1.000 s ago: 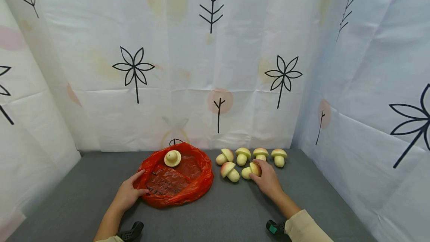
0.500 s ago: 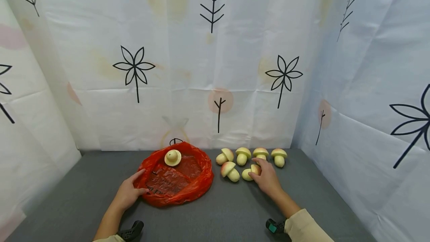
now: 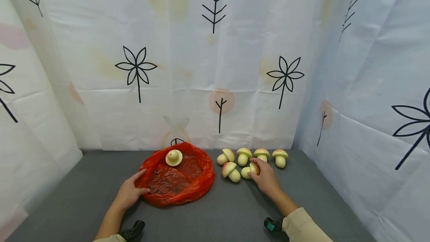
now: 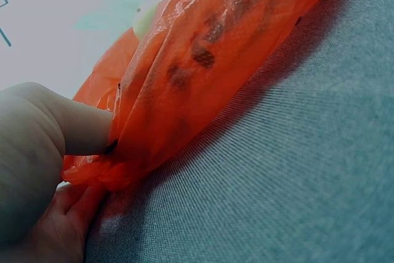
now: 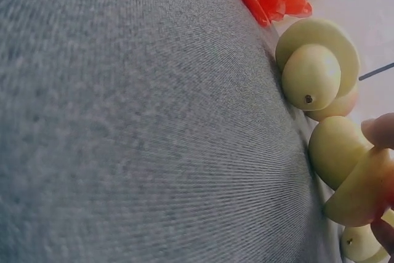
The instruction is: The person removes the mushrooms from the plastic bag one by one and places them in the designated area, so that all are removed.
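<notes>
My left hand (image 3: 129, 193) holds the left rim of a red plastic bag (image 3: 198, 188), which lies with its mouth turned up. In the left wrist view the thumb (image 4: 86, 130) presses against the bag's edge, with other fingers below it. One toy mushroom (image 3: 174, 157) sits inside the bag near the back, stem up. My right hand (image 3: 267, 179) grips the cap of another toy mushroom (image 3: 246, 173), pale yellow with a reddish top, low at the table. In the right wrist view the thumb and a finger bracket that mushroom's cap (image 5: 357, 195).
Beside the gripped mushroom lies a tilted one (image 3: 230, 171). Behind them several more stand or lean in a row, the rightmost mushroom (image 3: 280, 158) apart. All are on a grey table (image 3: 215, 219). A printed white curtain (image 3: 188, 66) encloses the back and sides.
The right hand has shifted very slightly left with its fingers on the same mushroom. The left hand and the bag have stayed in place.
</notes>
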`<act>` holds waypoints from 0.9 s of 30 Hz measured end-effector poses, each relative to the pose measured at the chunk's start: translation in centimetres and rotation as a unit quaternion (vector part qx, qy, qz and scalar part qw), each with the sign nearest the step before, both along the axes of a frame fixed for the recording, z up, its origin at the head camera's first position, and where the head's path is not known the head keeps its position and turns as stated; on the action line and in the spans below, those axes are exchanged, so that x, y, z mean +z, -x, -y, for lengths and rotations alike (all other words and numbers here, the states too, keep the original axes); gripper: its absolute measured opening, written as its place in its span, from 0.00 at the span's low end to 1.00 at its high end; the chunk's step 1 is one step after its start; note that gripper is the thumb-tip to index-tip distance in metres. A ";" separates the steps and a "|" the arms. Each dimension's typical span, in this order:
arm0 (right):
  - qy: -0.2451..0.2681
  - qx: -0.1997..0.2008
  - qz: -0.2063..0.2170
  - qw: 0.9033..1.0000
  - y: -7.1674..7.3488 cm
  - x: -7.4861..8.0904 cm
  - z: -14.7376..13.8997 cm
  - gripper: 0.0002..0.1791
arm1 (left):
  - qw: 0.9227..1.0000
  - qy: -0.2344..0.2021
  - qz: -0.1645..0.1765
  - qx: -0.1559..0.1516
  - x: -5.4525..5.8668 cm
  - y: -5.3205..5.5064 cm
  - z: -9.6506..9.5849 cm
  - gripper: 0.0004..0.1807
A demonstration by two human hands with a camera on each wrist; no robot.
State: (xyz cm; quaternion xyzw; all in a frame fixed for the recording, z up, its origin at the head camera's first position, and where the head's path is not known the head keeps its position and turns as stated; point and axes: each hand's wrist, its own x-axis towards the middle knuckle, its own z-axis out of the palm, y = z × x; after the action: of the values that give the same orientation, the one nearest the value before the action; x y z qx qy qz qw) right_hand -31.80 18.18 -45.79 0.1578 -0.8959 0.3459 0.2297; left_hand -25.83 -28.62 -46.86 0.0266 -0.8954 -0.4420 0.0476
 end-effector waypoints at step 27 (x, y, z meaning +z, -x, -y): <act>-0.015 0.020 -0.027 0.999 0.4 0.3 0.4 0.29 | 1.000 0.010 -0.003 0.000 -0.1 0.1 0.0 0.41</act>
State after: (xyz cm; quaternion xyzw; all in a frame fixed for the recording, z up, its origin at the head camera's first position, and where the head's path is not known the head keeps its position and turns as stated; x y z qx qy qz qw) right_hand -32.17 17.82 -45.46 0.1884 -0.8911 0.3326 0.2446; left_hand -25.92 -28.62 -46.94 0.0250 -0.8997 -0.4328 0.0504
